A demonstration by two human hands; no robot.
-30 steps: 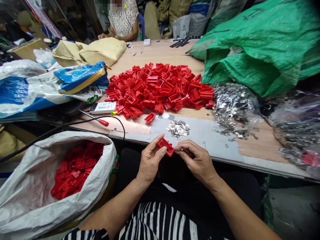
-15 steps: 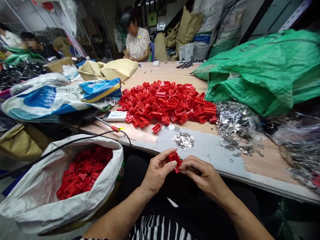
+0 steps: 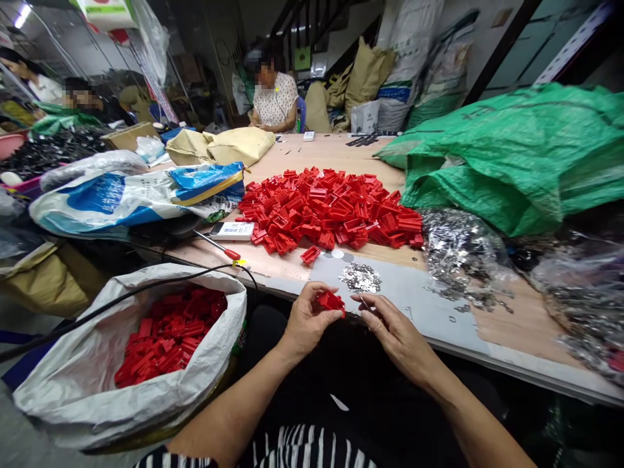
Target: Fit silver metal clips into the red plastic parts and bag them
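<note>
Over the table's front edge, my left hand [image 3: 308, 323] pinches a small red plastic housing [image 3: 331, 301] between thumb and fingers. Just to its right, my right hand [image 3: 397, 331] has thumb and fingertips closed on a small thin metal piece [image 3: 363, 302], apart from the housing. Beyond both hands, a little heap of flat silvery metal pieces [image 3: 361, 277] lies on a grey sheet [image 3: 414, 286]. A big pile of red plastic housings [image 3: 326, 211] covers the middle of the table, with one loose housing [image 3: 311, 255] at its near edge.
A white sack [image 3: 53, 383] of red parts stands open at my left. A red-handled screwdriver [image 3: 229, 253] and a black cable [image 3: 121, 283] lie near the edge. Bagged metal pieces [image 3: 453, 250] and a green sack [image 3: 511, 156] are on the right. A person [image 3: 275, 101] sits across.
My hands have moved apart: the right has drawn away from the red housing, and a thin metal piece now shows in its fingertips. The left hand has turned the housing.
</note>
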